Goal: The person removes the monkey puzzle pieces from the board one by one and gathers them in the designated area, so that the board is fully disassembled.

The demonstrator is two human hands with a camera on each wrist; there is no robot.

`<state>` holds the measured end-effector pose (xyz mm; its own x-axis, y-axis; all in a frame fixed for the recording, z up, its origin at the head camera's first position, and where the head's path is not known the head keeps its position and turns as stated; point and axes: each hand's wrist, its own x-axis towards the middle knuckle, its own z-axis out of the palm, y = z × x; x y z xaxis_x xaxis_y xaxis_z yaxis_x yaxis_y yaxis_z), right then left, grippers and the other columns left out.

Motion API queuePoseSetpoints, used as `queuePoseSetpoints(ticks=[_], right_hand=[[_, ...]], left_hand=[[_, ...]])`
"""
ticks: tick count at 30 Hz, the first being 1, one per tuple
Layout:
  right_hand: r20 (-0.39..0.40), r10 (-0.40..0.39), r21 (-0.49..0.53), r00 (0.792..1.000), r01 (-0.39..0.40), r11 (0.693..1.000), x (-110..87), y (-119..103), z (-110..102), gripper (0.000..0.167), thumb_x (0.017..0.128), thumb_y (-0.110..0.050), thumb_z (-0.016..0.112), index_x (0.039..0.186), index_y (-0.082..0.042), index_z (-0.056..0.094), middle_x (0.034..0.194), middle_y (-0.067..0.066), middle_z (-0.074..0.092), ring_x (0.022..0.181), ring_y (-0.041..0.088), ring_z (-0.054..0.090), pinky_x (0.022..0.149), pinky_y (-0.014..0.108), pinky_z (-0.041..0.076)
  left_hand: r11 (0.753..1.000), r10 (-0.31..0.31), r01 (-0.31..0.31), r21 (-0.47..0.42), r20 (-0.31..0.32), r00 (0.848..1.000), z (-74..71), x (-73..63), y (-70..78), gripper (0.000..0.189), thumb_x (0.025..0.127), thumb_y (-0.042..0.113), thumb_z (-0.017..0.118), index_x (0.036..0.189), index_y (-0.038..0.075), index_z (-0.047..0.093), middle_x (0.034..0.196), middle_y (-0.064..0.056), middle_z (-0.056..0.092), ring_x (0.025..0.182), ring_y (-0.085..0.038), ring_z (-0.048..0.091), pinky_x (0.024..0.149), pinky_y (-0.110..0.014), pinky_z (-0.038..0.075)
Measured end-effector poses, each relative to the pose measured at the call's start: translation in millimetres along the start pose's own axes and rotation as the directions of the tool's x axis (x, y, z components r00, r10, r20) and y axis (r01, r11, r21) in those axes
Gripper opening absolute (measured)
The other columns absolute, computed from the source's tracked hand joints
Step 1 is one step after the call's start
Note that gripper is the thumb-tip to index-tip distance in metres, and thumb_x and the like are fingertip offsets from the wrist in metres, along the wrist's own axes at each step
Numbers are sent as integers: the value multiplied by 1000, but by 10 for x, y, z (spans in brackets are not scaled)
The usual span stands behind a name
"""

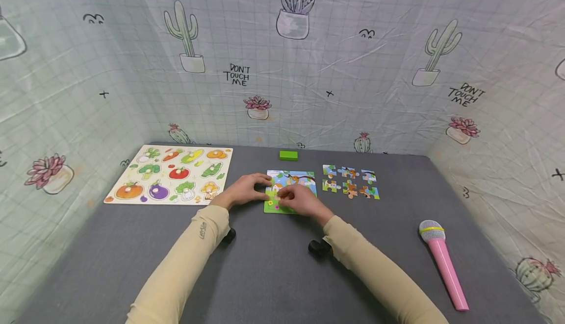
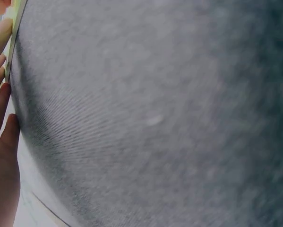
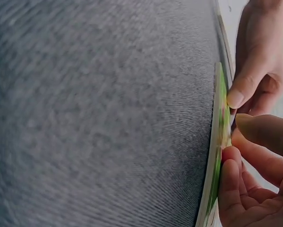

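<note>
A small jigsaw board (image 1: 286,209) with a bright picture of green grass, blue sky and a branch lies in the middle of the table. At its left edge rests my left hand (image 1: 245,189), thumb and fingers spread along the side. My right hand (image 1: 300,199) reaches over the board, its bent fingers low on the picture and covering part of it. In the right wrist view, the right fingertips (image 3: 230,177) meet the board's surface beside the left thumb (image 3: 236,98). I cannot tell whether the right fingers pinch a piece.
Several loose jigsaw pieces (image 1: 350,186) lie in two rows right of the board. Behind it is a green block (image 1: 289,156). A vegetable peg puzzle (image 1: 165,161) lies at the left, and a pink toy microphone (image 1: 448,272) at the right. A patterned cloth (image 1: 309,69) encloses the table.
</note>
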<state>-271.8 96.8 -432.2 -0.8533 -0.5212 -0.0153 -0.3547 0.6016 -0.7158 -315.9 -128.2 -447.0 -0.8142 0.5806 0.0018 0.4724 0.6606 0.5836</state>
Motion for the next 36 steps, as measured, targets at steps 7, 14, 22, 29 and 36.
queuePoseSetpoints(ticks=[7,14,22,29,36], right_hand=[[35,-159,-123,987,162,979,47,-6,32,29,87,-8,73,114,1,70,89,11,63,73,16,50,67,29,43],[55,-116,-150,992,123,981,56,-48,42,32,87,-6,72,119,-1,68,95,12,60,79,17,45,70,30,41],[43,-88,-152,995,94,984,62,-72,61,37,87,-5,72,123,-3,65,95,12,53,80,19,40,68,30,39],[36,-56,-107,998,60,992,43,-84,60,34,87,-5,72,120,-1,64,97,15,57,84,23,49,72,34,45],[28,-95,-118,995,97,988,37,-85,40,23,87,-5,73,108,1,70,98,13,65,84,23,57,73,35,50]], left_hand=[[1000,4,-4,-4,6,1000,-20,-15,-9,45,88,26,74,128,6,65,144,-8,51,137,-30,41,114,-47,33],[1000,2,-2,-8,3,1000,-27,-18,-6,43,89,25,74,126,6,66,144,-8,52,136,-30,42,113,-48,34],[1000,-5,6,-11,19,1000,-42,-16,19,43,89,24,73,127,5,65,144,-9,51,137,-31,41,113,-49,33],[1000,0,0,-10,16,1000,-46,-27,32,42,89,22,73,127,4,65,144,-10,51,137,-31,41,113,-49,34],[1000,1,-1,-6,15,1000,-53,-14,42,42,89,22,73,127,4,66,144,-10,52,136,-31,42,113,-49,34]])
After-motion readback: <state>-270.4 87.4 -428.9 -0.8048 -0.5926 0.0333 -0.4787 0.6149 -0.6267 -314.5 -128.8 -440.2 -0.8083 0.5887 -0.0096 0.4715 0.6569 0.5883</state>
